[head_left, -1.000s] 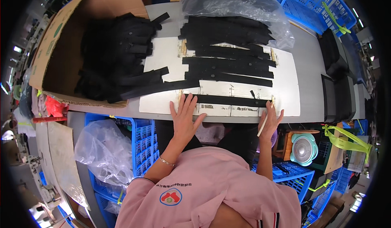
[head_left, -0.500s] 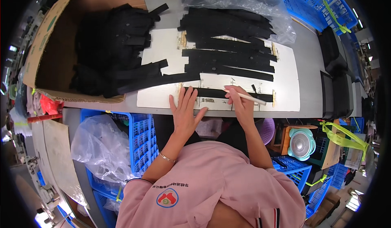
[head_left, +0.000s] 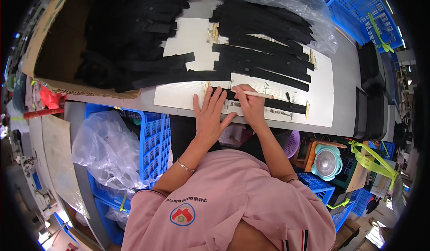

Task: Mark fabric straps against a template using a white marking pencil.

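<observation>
My left hand (head_left: 210, 114) lies flat, fingers spread and gripping nothing, over the left part of a black strip (head_left: 286, 105), I judge to stop it sliding, while my right hand (head_left: 251, 106) pinches a white pencil-like stick (head_left: 262, 95) as if for fine control; whether its tip touches the strip I cannot tell. The strip lies along the near side of the white board (head_left: 179, 97) on the bench (head_left: 344, 80), probably for easy reach, with more black strips (head_left: 264, 24) farther off, likely out of my hands' way.
</observation>
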A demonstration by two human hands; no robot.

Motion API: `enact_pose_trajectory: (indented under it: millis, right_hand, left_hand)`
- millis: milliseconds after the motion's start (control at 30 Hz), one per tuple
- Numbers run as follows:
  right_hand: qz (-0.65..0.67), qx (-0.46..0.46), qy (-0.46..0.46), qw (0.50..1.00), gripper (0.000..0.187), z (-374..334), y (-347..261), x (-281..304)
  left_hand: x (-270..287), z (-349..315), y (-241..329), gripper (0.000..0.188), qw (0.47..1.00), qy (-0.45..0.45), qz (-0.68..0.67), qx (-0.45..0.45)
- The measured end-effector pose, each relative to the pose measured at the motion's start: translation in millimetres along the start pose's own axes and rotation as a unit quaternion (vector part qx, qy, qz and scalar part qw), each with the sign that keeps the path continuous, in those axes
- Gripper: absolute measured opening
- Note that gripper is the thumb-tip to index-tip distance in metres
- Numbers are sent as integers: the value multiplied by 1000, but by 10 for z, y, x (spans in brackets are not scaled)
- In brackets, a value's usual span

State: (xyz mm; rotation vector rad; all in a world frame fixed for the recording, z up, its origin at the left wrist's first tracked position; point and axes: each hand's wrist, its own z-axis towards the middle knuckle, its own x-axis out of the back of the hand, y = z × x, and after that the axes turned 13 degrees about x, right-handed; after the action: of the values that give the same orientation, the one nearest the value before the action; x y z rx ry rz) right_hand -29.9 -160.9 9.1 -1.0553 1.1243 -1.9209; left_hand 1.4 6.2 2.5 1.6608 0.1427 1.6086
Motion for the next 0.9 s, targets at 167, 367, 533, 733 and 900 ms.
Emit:
enact_pose_trajectory:
  millis: [167,367,533,733,900]
  right_hand:
    - [-5,23,1,1000,19,-10,11,-16]
    - [-23,46,-5,999,19,-4,29,-43]
    - [-47,54,7,997,20,-6,55,-21]
    - [-9,26,-34,999,23,-51,83,41]
    - [-17,54,-31,998,22,-51,90,38]
  left_hand:
    - [-32,-6,-22,71,1000,10,2,-5]
    - [-40,-16,-30,70,1000,16,14,-4]
    - [-44,2,-7,71,1000,11,22,-6]
    - [-21,3,1,72,1000,8,25,-4]
    - [-28,5,9,70,999,6,31,-6]
